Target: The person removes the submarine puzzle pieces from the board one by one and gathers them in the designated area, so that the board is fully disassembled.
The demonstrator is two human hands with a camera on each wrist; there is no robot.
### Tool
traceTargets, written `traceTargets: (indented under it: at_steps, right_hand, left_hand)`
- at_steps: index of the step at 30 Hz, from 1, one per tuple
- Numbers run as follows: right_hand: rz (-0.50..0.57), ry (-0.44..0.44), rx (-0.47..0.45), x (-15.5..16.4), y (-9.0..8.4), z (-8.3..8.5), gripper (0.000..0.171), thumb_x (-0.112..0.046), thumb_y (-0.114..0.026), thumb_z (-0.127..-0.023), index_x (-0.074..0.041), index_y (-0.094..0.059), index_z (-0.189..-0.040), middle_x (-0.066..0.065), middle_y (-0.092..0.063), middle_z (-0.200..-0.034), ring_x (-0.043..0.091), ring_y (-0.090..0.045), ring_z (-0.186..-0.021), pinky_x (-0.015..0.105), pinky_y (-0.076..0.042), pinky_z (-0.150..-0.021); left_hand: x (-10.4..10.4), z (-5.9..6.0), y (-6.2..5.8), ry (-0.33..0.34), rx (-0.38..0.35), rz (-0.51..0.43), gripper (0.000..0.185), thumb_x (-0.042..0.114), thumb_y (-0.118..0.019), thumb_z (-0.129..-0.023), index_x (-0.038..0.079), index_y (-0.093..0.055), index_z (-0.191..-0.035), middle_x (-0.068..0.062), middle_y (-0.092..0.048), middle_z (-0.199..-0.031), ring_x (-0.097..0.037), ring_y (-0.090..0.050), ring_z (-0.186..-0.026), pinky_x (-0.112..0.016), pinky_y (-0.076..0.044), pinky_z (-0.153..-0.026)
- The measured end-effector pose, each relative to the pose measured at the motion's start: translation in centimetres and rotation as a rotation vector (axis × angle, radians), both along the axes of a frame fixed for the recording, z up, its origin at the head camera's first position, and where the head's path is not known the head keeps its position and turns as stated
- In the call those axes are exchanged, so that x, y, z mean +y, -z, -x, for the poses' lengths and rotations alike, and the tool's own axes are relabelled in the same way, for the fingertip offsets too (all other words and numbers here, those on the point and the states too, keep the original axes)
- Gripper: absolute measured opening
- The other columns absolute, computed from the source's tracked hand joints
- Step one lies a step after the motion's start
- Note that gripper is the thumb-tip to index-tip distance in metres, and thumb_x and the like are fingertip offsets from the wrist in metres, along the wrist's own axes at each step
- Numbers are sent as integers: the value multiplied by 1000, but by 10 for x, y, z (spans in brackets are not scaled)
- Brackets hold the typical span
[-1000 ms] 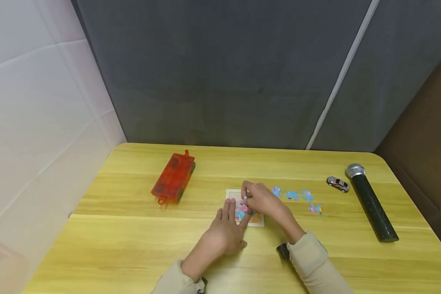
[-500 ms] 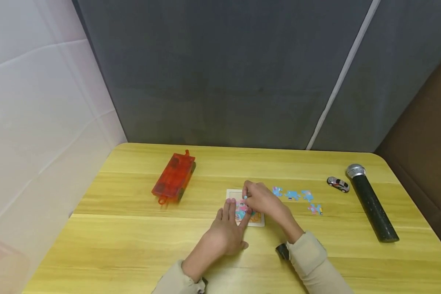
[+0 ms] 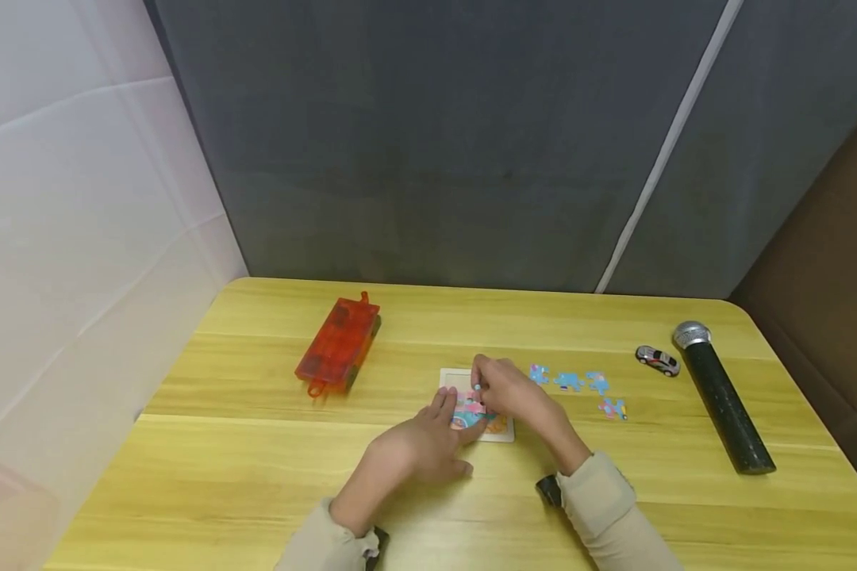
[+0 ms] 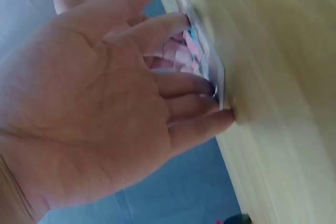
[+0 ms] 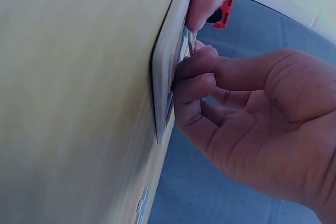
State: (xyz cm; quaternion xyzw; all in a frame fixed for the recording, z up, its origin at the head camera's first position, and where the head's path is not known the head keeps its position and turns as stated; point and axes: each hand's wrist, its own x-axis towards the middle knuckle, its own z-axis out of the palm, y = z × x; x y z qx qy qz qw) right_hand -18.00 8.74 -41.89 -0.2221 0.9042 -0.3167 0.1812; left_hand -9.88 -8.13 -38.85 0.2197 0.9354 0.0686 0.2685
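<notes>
A small square puzzle board with pink and blue pieces in it lies mid-table. My left hand rests flat beside it, straight fingers touching the board's left edge. My right hand is over the board's top part, fingers curled, pinching a small blue puzzle piece against the picture. In the right wrist view the curled fingertips press on the board. Much of the board is hidden under both hands.
Several loose blue and pink puzzle pieces lie right of the board. An orange-red plastic case sits at the left back. A toy car and a black microphone lie at the far right of the yellow table.
My left hand has slid back and left, off the picture, so only its fingertips stay at the board's edge. The right hand has stayed in place.
</notes>
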Motion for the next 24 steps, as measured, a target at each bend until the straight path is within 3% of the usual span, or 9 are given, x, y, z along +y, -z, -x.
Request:
traceTargets:
  at_steps: [9, 15, 24]
  right_hand:
    - [107, -45, -58, 6, -1, 3, 14, 11, -57, -105, -2, -60, -106, 7, -64, -78, 11, -53, -58, 22, -46, -58]
    - [171, -79, -88, 24, -9, 10, 7, 7, -59, -107, 1, -60, -110, 10, -70, -82, 17, -63, -61, 25, -51, -60]
    - [71, -85, -192, 94, -29, 17, 11, 8, -68, -101, 3, -59, -105, 6, -66, -72, 12, -59, -59, 29, -53, -59]
  left_hand:
    - [2, 0, 1, 16, 24, 34, 65, 41, -71, -108, 30, -49, -168, -28, -17, -180, -38, -14, -171, -51, -30, -135]
    - [1, 0, 3, 14, 28, 33, 66, 41, -71, -108, 31, -47, -168, -27, -17, -181, -38, -15, -171, -50, -30, -135]
    - [1, -2, 1, -4, 45, 25, 65, 38, -69, -109, 32, -46, -169, -27, -17, -181, -39, -16, -171, -50, -30, -135]
